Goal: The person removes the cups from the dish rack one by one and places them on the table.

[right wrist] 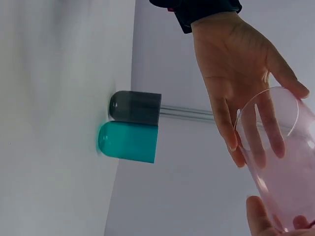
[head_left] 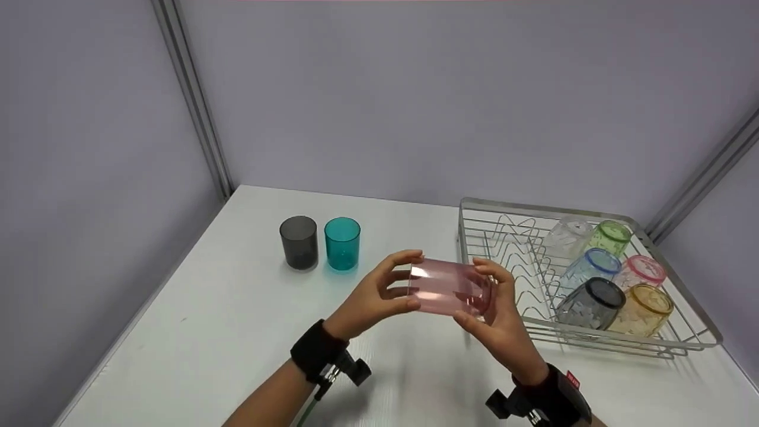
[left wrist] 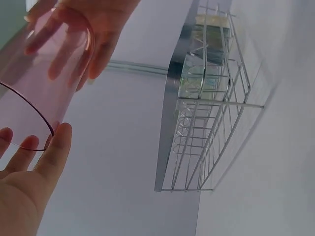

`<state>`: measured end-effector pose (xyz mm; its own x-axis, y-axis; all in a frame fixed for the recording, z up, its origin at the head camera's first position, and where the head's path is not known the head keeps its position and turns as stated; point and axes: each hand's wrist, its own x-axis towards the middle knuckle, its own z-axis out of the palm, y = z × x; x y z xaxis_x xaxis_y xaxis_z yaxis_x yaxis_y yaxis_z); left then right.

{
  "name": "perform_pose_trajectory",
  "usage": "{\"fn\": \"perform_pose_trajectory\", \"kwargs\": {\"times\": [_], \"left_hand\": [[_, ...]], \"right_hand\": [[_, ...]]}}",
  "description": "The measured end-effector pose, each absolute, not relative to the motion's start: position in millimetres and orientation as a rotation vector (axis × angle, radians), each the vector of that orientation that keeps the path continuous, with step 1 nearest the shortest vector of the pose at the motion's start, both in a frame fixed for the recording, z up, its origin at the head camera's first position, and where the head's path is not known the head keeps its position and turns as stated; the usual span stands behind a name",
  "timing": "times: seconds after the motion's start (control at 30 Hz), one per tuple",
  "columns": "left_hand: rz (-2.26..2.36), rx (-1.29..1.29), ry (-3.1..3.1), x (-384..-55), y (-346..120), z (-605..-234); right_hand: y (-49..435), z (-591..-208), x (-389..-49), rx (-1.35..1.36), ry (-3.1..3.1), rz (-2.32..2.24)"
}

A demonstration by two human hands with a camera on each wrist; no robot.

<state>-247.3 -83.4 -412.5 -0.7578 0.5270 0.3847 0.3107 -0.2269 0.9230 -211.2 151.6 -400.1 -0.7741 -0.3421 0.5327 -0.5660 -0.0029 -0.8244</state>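
Held thing: a clear pink tumbler [head_left: 449,287] lies on its side in the air above the worktop [head_left: 237,320], between both hands, just in front of the rack's near left corner.
Left hand: the left hand [head_left: 373,299] grasps the tumbler's left end, fingers curled over the top and thumb underneath. In the left wrist view the thumb [left wrist: 55,147] presses against the open rim of the pink tumbler [left wrist: 42,93].
Right hand: the right hand [head_left: 501,320] grasps the tumbler's right end, fingers wrapped round the far side and palm below it. In the right wrist view its thumb tip [right wrist: 261,216] sits against the pink tumbler [right wrist: 285,162], with the left hand [right wrist: 246,83] seen through and beyond the plastic.
Wrists: each wrist wears a black strap with a small camera mount.
Cups on the worktop: a smoky grey cup [head_left: 298,242] and a teal cup [head_left: 342,244] stand upright, side by side, well to the left of the hands, grey on the left.
Rack: a wire dish rack [head_left: 682,338] stands on the right of the worktop.
Cups in the rack: six tumblers rest tilted in its right half: clear [head_left: 567,236], green [head_left: 611,237], blue [head_left: 590,268], pink [head_left: 641,271], dark grey [head_left: 593,302] and amber [head_left: 645,308].
Surroundings: plain pale walls enclose the white worktop, with metal strips in the corners.
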Motion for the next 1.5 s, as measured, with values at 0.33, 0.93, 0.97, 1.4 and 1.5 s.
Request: {"fn": "perform_pose_trajectory", "kwargs": {"times": [0.33, 0.93, 0.97, 1.4, 1.5], "left_hand": [[1.806, 0.94, 2.36, -286.0, -115.8, -398.1], [0.621, 0.766, 2.874, -367.1, -115.4, -391.7], [0.576, 0.752, 2.876, -369.7, -113.6, -391.9], [0.448, 0.636, 2.85, -389.4, -105.2, -399.7], [0.454, 0.622, 2.85, -391.6, -105.2, -403.2]], "right_hand": [[171.5, -402.7, -209.5, 0.768, -2.181, 1.639], [193.1, -413.4, -203.3, 0.721, -2.221, 1.486], [194.9, -415.6, -203.7, 0.717, -2.222, 1.494], [225.7, -459.8, -218.4, 0.74, -2.226, 1.565], [206.9, -433.2, -196.4, 0.674, -2.287, 1.548]]}}
